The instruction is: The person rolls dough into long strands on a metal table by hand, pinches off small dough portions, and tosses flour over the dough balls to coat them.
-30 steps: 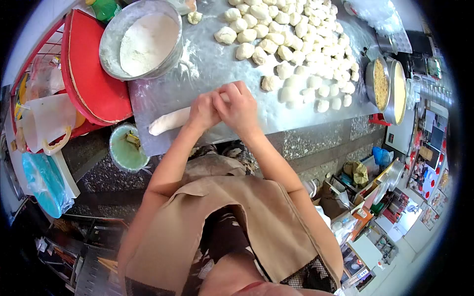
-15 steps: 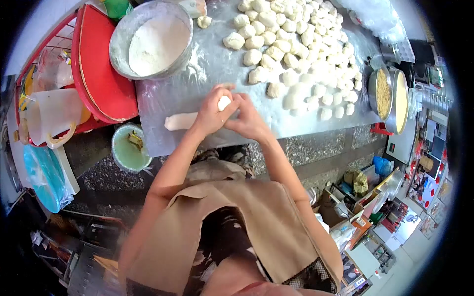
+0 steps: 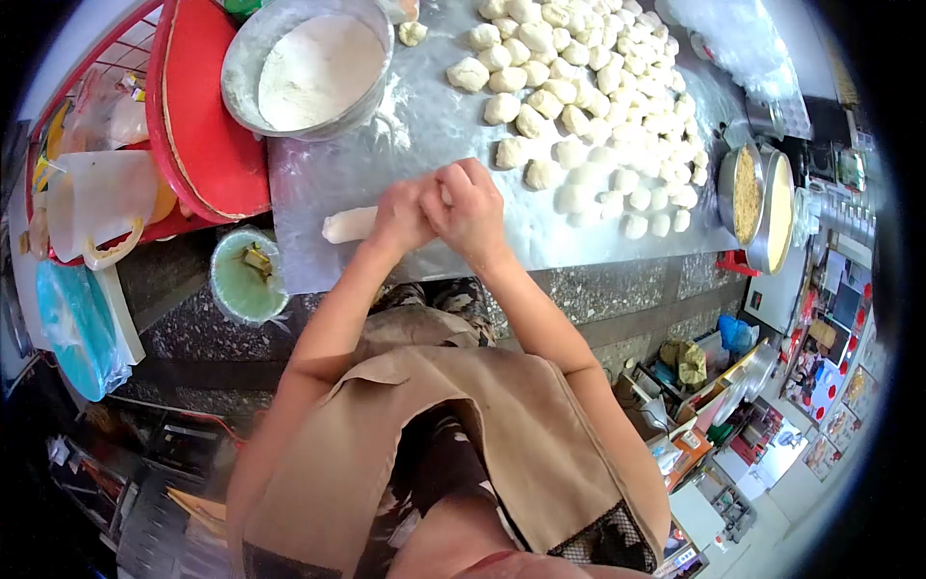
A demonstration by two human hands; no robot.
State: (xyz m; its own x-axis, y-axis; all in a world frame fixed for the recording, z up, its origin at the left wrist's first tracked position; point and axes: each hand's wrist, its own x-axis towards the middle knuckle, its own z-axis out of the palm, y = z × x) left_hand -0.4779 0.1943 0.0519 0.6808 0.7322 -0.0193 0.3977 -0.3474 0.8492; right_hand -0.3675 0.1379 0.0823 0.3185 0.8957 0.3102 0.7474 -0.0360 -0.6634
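A pale dough roll [image 3: 349, 225] lies on the metal table, its far end running under my left hand [image 3: 403, 214]. The fingers of that hand are closed around it. Pressed against the left hand is my right hand [image 3: 466, 207], its fingers curled over the end of the dough. Only a small pale spot of dough shows between the two hands; the rest of that end is hidden. Right of the hands, many small dough pieces [image 3: 540, 174] are spread over the table, the nearer ones dusted with flour.
A metal bowl of flour [image 3: 323, 72] stands at the back left beside a red lid [image 3: 203, 116]. Below the table's left edge is a green bin [image 3: 247, 280]. Two round pans [image 3: 772, 212] stand at the right end of the table [image 3: 579, 246].
My right hand has turned and closed over the dough end that showed between the hands before. Both hands are pressed closer together. The view has shifted slightly.
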